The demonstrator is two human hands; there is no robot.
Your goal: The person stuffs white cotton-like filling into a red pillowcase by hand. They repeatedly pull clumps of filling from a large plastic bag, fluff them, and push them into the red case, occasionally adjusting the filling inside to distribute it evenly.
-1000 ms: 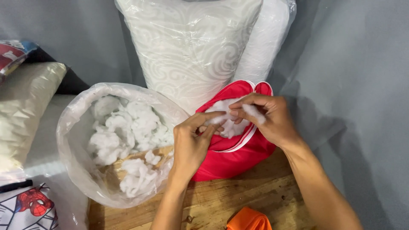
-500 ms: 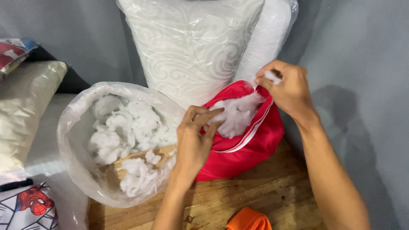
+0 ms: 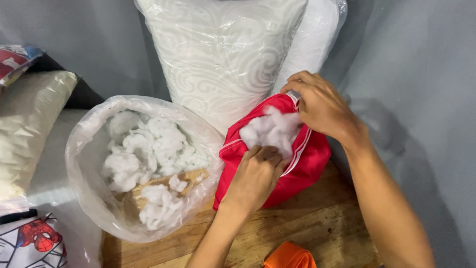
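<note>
A: In the head view, where is the red pillow cover (image 3: 302, 164)?

B: It lies on the wooden table (image 3: 322, 223), just beside the clear plastic bag (image 3: 84, 149) and in front of the wrapped white pillows (image 3: 223, 54). Its opening faces up, and white stuffing (image 3: 271, 131) shows inside it.

A: What does the left hand (image 3: 255, 176) do?

B: Its fingers are curled at the near edge of the opening and press into the stuffing. The grip is narrow; whether it pinches the cloth or only the stuffing, one cannot tell.

A: And the right hand (image 3: 322, 106)?

B: It is closed tightly on the far edge of the red pillow cover, at the white trim.

A: What else is near?

B: More stuffing lies in the plastic bag. An orange cloth (image 3: 290, 255) is at the near table edge, and a printed pillow (image 3: 34, 243) is at the lower left.
</note>
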